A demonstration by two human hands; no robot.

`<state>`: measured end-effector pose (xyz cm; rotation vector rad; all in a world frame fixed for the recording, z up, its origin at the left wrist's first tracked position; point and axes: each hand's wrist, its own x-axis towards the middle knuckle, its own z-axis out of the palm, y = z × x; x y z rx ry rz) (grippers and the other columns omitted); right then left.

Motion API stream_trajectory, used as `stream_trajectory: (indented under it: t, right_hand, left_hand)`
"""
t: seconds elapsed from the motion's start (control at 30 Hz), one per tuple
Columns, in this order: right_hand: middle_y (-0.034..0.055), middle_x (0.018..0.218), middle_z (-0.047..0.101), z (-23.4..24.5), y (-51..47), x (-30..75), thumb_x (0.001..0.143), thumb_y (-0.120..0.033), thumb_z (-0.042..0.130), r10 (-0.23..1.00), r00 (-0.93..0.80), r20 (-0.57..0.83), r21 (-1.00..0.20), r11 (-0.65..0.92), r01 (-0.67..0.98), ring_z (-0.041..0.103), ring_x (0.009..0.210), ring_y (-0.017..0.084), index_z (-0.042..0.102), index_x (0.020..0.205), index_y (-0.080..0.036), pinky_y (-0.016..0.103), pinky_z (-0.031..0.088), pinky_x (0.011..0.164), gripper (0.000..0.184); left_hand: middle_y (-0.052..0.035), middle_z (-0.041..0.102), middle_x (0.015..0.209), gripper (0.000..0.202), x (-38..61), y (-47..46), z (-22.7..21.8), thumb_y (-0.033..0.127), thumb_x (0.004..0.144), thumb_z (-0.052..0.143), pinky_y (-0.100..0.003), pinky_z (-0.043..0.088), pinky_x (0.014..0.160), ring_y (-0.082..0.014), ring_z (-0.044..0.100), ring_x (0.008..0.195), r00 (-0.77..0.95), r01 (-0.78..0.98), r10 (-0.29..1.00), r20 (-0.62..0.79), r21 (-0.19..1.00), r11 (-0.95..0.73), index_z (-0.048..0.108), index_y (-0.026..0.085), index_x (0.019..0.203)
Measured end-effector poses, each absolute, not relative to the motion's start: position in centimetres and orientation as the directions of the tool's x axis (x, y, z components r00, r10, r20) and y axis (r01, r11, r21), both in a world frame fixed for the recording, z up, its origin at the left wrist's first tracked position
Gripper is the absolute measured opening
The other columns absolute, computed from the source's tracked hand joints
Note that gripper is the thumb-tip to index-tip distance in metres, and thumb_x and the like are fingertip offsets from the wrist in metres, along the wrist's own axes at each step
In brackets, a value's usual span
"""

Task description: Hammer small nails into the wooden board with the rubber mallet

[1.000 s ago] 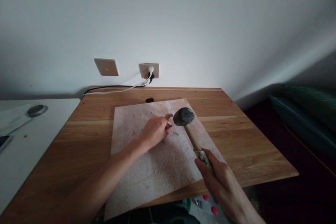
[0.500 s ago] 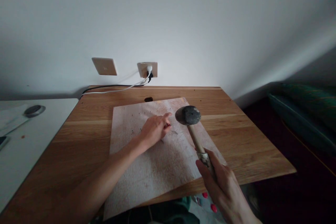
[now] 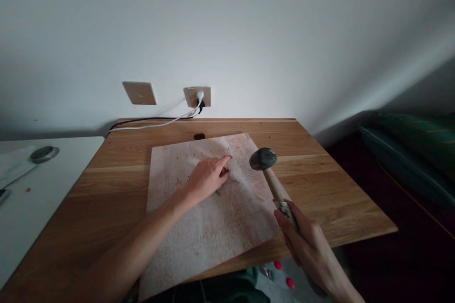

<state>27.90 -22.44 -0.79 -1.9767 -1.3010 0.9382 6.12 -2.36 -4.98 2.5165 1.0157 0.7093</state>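
Note:
My right hand is wrapped round the handle of a rubber mallet, whose dark head is raised over the right side of a pale wood-grain board. Over the board's upper middle, my left hand has its index finger stretched out and the other fingers curled. A small dark point shows beside the curled fingertips; I cannot make out what they hold. Small dark spots dot the board's upper part in rows. A thin dark piece lies just below the left hand.
The board lies on a wooden table against a white wall. Cables run from a wall socket along the back edge. At left is a white surface with a round dark object. Cushions lie at right.
The mallet and my right hand have shifted right and slightly down. My left hand stays at nearly the same place on the board, index finger still stretched out.

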Motion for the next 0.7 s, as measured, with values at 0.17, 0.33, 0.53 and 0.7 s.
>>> stream_trajectory:
  t: [0.17,0.33,0.53,0.7]
  right_hand:
    - [-0.0092,0.051,0.047,-2.5,-21.8,29.0,0.104,-0.069,0.044,0.92,0.313,-0.234,-0.772,-0.372,0.516,0.044,0.04,0.015,0.061,0.12,-0.02,0.024,0.035,0.039,0.054]
    - [-0.0103,0.046,0.044,-2.9,-22.0,28.6,0.105,-0.067,0.041,0.92,0.315,-0.233,-0.755,-0.375,0.537,0.044,0.037,0.016,0.063,0.117,-0.022,0.025,0.037,0.04,0.051]
    - [-0.002,0.064,0.065,-2.4,-22.3,27.8,0.105,-0.063,0.046,0.95,0.256,-0.176,-0.761,-0.297,0.577,0.062,0.053,0.019,0.067,0.112,-0.022,0.026,0.046,0.052,0.046]
    - [-0.0021,0.064,0.065,-2.6,-22.7,27.6,0.103,-0.066,0.048,0.942,0.267,-0.201,-0.802,-0.315,0.507,0.064,0.056,0.019,0.066,0.11,-0.022,0.026,0.047,0.051,0.049]
  left_hand:
    - [-0.0051,0.082,0.109,0.046,5.9,-2.4,-5.0,0.011,0.091,0.076,-0.035,0.063,0.087,-0.0194,0.079,0.088,0.657,0.483,0.665,0.356,0.479,-0.733,0.063,0.018,0.134]
    - [-0.0082,0.08,0.111,0.04,5.5,-2.3,-5.1,0.012,0.093,0.073,-0.034,0.063,0.087,-0.0198,0.079,0.091,0.707,0.436,0.594,0.384,0.425,-0.793,0.065,0.017,0.132]
    - [-0.0084,0.079,0.109,0.04,5.1,-2.0,-4.7,0.018,0.093,0.075,-0.037,0.061,0.089,-0.0226,0.076,0.096,0.756,0.412,0.541,0.367,0.375,-0.83,0.067,0.017,0.132]
    - [-0.0068,0.077,0.119,0.015,5.8,-2.3,-3.3,0.021,0.092,0.078,-0.043,0.052,0.1,-0.0262,0.069,0.113,0.855,0.301,0.372,0.361,0.24,-0.923,0.074,0.018,0.106]
